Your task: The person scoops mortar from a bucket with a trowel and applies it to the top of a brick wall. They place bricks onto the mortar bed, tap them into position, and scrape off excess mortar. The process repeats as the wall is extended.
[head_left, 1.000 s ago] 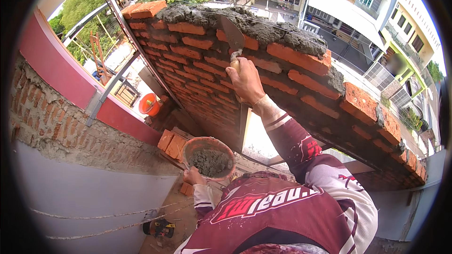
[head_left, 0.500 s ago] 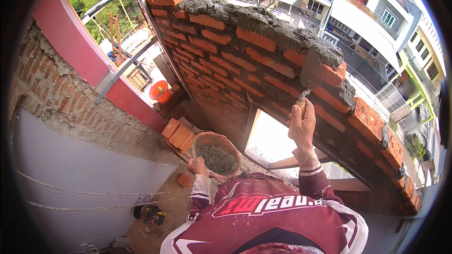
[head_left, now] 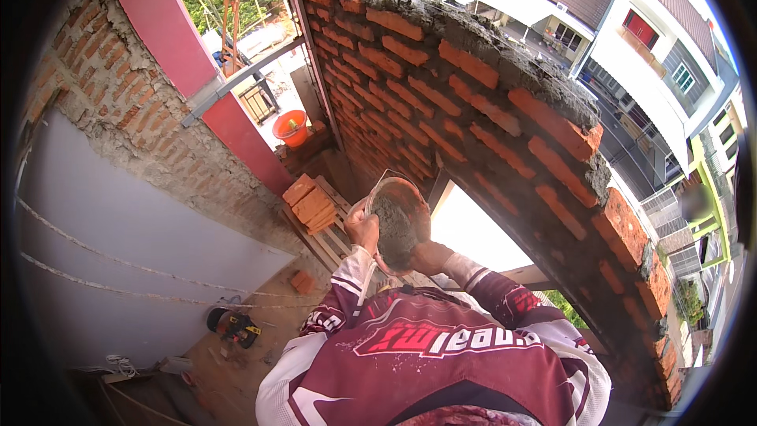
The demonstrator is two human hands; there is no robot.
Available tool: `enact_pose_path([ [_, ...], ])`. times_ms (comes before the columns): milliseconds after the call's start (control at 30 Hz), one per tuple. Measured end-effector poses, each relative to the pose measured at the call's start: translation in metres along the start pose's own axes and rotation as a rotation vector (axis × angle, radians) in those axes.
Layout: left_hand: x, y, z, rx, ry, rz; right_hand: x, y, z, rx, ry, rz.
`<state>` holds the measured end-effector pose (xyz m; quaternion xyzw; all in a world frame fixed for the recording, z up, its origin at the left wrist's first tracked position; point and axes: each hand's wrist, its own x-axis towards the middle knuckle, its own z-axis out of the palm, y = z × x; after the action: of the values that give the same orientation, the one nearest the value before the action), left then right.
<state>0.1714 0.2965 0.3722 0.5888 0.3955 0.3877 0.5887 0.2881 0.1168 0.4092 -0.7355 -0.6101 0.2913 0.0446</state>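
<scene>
My left hand (head_left: 362,230) grips the left rim of an orange bucket (head_left: 422,203), which is tilted so that its mouth shows. Grey wet mortar (head_left: 393,229) lies inside it. My right hand (head_left: 430,257) is closed at the bucket's lower right rim. The trowel it held half a second ago lies nowhere on the wall, and its blade cannot be made out against the mortar. Beyond the bucket rises a red brick wall (head_left: 402,95), its top course covered with rough grey mortar (head_left: 505,47).
A window opening (head_left: 473,229) sits low in the wall, right of the bucket. Loose bricks (head_left: 309,203) are stacked on wooden slats at left. Another orange bucket (head_left: 291,128) stands farther off. Ropes (head_left: 142,268) cross the left side. A power tool (head_left: 236,327) lies on the floor below.
My right hand has come down from the wall's upper face to the bucket. The left hand has raised and tilted the bucket. The view has swung a little left.
</scene>
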Motion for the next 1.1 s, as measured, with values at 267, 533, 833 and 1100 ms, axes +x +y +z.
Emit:
enact_pose_path([
  [267,-0.004,0.004,-0.010,-0.281,0.067,-0.258,-0.038,0.003,-0.039,0.828,-0.201,0.205],
  [533,-0.010,0.029,-0.015,-0.283,-0.007,-0.211,-0.013,-0.012,-0.056,-0.232,0.179,0.158],
  [833,0.014,0.040,-0.016,-0.164,-0.065,-0.062,-0.014,-0.032,-0.068,-0.197,-0.092,0.079],
  [1100,0.005,0.034,-0.003,-0.004,-0.101,0.020,0.003,0.010,-0.030,0.248,-0.317,0.057],
])
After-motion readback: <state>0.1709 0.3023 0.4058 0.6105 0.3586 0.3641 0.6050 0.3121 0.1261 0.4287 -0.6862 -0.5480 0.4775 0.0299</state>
